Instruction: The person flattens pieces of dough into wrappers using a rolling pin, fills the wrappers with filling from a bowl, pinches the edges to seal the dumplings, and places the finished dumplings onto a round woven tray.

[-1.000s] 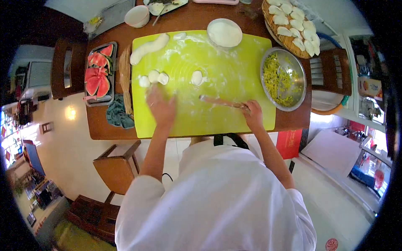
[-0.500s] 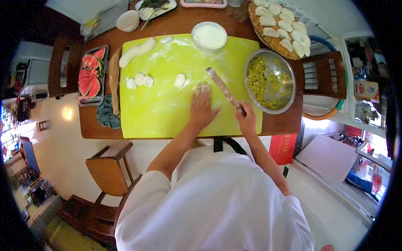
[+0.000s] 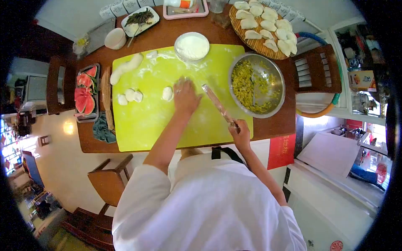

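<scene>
My left hand (image 3: 186, 98) is palm down over the lime-green mat (image 3: 146, 129), fingers stretched out and slightly blurred. Just left of it lies a small floured dough lump (image 3: 167, 93). In my right hand (image 3: 240, 136) is a long, narrow, flour-dusted knife (image 3: 217, 102), gripped by its dark end and pointing up and left over the mat. Several small dough pieces (image 3: 130, 95) sit together at the mat's left. A thick dough roll (image 3: 127, 69) rests at the upper left corner, beside another small piece (image 3: 152, 54).
A bowl of flour (image 3: 191, 47) stands at the mat's far edge. To the right are a steel bowl (image 3: 281, 90) of chopped yellow-green filling and a woven tray (image 3: 237, 26) of dumplings. Watermelon slices (image 3: 85, 100), a wooden stick (image 3: 106, 98) and a dark cloth (image 3: 103, 129) lie left.
My left hand has lifted and shifted up and left, closer to the single dough lump. My right hand still holds the knife. The whole view has shifted slightly.
</scene>
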Available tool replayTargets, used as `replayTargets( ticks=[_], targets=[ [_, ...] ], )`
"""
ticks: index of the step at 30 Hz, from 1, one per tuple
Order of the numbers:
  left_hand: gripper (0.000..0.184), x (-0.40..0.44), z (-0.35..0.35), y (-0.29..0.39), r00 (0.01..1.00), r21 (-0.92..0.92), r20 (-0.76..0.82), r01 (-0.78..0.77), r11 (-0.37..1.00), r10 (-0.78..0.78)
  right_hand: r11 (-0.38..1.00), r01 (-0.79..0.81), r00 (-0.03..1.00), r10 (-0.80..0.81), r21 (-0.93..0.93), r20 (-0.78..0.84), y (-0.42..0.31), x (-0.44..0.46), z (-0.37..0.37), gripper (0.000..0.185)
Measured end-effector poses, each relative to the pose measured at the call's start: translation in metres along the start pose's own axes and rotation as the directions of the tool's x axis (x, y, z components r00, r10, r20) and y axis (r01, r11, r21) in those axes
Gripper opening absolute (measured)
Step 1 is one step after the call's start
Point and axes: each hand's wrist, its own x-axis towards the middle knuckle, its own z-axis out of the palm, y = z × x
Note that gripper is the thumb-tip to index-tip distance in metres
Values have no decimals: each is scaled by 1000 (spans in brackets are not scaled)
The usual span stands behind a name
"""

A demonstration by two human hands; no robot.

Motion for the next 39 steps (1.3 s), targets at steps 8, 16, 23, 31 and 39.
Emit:
replayTargets(
  ticks=[8, 16, 23, 31, 39],
  targets=[
    [15, -47, -44, -58, 889, -890, -75, 144, 432, -451, 937, 217, 976, -202, -274, 81, -4, 50, 56, 26],
    [8, -57, -69, -52, 902, -984, 173, 141, -108, -395, 847, 427, 897, -441, -318, 29, -71, 70, 76, 33],
    [12, -56, -63, -41, 881, -880, 314, 131, -456, -354, 959, 241, 954, -262, 153, 143, -119, 94, 114, 34],
    [9, -52, -72, -37, 854, -816, 421, 209, -538, -307, 835, 87, 973, -188, 544, 133, -125, 92, 131, 24],
    [13, -46, -69, -33, 873, -825, 362, 138, -549, -326, 761, -129, 952, -83, 635, 293, -133, 86, 130, 33]
  ],
)
